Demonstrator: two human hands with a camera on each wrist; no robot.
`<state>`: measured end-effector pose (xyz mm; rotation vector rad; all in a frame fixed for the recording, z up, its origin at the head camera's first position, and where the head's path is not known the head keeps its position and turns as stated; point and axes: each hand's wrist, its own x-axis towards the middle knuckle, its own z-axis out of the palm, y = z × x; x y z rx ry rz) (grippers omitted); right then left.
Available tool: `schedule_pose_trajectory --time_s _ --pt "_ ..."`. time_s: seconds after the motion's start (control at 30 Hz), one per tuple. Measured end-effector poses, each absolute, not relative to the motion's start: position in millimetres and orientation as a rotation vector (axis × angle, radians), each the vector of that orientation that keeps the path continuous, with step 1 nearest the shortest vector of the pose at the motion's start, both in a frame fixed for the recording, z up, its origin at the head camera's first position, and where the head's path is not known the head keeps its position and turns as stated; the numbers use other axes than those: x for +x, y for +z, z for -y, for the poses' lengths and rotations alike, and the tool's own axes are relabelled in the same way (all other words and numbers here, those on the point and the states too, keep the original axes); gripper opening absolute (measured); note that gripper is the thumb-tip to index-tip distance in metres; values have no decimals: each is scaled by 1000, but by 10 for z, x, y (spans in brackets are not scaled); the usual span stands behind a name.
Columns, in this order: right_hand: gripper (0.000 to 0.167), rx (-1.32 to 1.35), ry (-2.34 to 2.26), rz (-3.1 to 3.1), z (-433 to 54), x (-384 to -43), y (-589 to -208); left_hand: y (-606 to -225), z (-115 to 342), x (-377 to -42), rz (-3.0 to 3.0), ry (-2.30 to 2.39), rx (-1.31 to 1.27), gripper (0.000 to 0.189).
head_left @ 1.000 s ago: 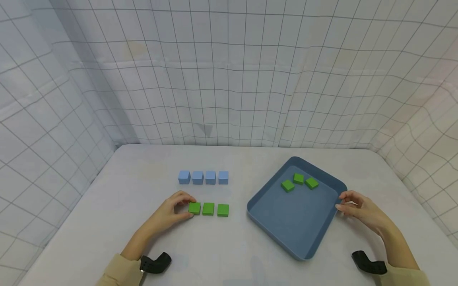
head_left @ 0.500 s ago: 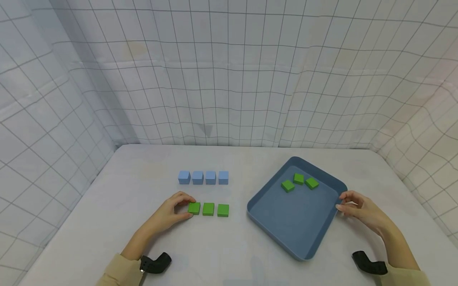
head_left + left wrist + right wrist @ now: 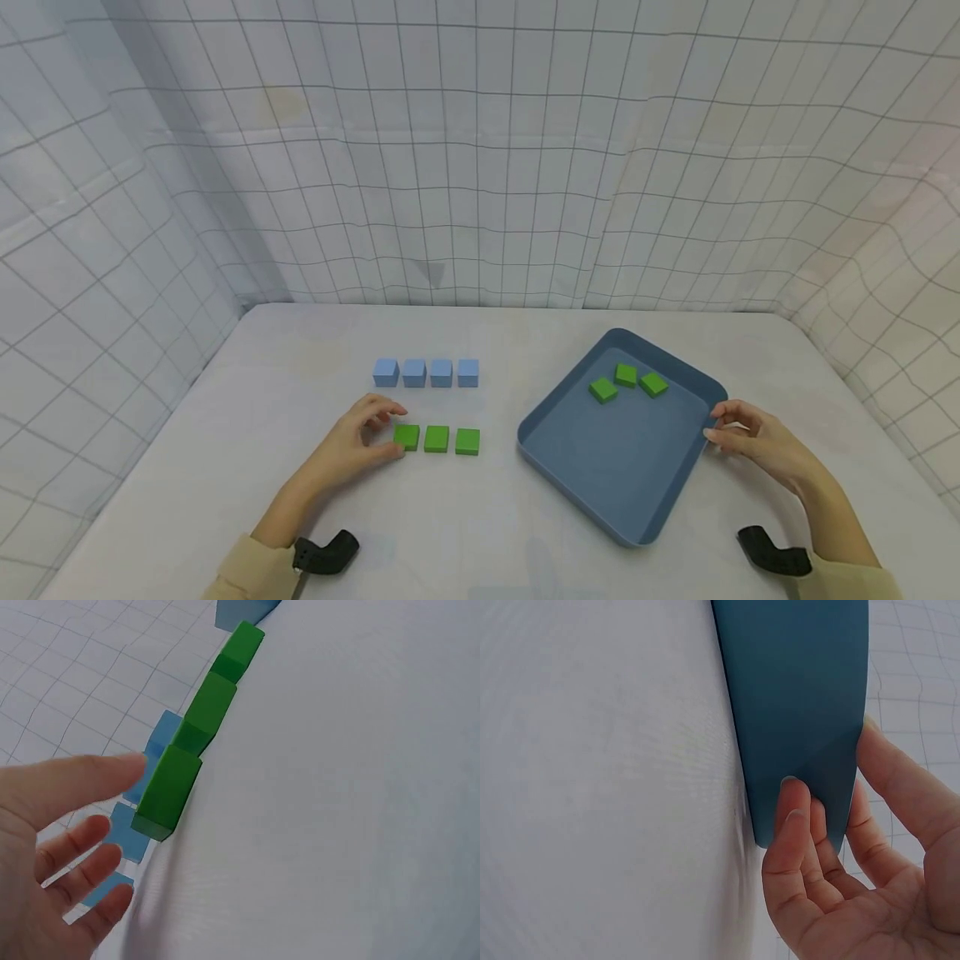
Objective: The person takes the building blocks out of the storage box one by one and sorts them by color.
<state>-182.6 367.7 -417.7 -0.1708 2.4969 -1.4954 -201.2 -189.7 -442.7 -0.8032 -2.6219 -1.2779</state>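
At the left end of a row of green blocks, my left hand (image 3: 352, 442) is spread around the nearest green block (image 3: 407, 437). Its thumb lies close by the block's near side, and whether it touches I cannot tell; the other fingers are lifted off, as the left wrist view also shows with that green block (image 3: 169, 791) beside the thumb. My right hand (image 3: 761, 442) holds the right corner of a blue tray (image 3: 618, 467). In the right wrist view the thumb is at the rim and bent fingers lie against the tray's outer wall (image 3: 795, 697).
Two more green blocks, a middle one (image 3: 437, 439) and a right one (image 3: 467, 442), continue the front row. Behind it stands a row of several light blue cubes (image 3: 441, 373). Three green blocks (image 3: 626, 375) lie toward the tray's far corner. A gridded white curtain (image 3: 480, 167) surrounds the table.
My left hand's upper fingers have come up off the left green block, widening the gap to the thumb. That block has shifted very slightly left. The right hand and tray have stayed put.
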Motion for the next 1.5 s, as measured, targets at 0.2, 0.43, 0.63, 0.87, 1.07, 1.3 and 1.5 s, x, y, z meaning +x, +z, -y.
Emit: schedule_pose_trajectory --time_s 0.2,0.43,0.63,0.87,1.07,1.3,1.5 --pt "31 -173 -1494 -2497 -3677 -1824 -4177 -4286 1793 -2004 2542 -1254 -838 41" --pt "32 -157 -1493 -2497 -3665 -1826 -4166 -3942 1475 -1952 2492 -1297 -943 37" --pt "32 -160 -1498 -2497 -3662 -1824 -4172 -3800 1204 -2008 2460 -1390 -982 33" --pt "31 -168 -1490 -2506 -3665 -1830 -4184 -3975 899 -2261 2409 -1490 -1046 33" --pt "31 -172 -1487 -2512 -3663 -1832 -4186 -4042 631 -2441 2368 -1531 -1153 33" --pt "33 -175 -1470 -2538 -3665 -1828 -4194 -3941 292 -2495 2353 -1537 -1237 35" --pt "32 -180 -1488 -2527 -3659 -1822 -4187 -3954 45 -2583 2326 -1553 -1314 36"
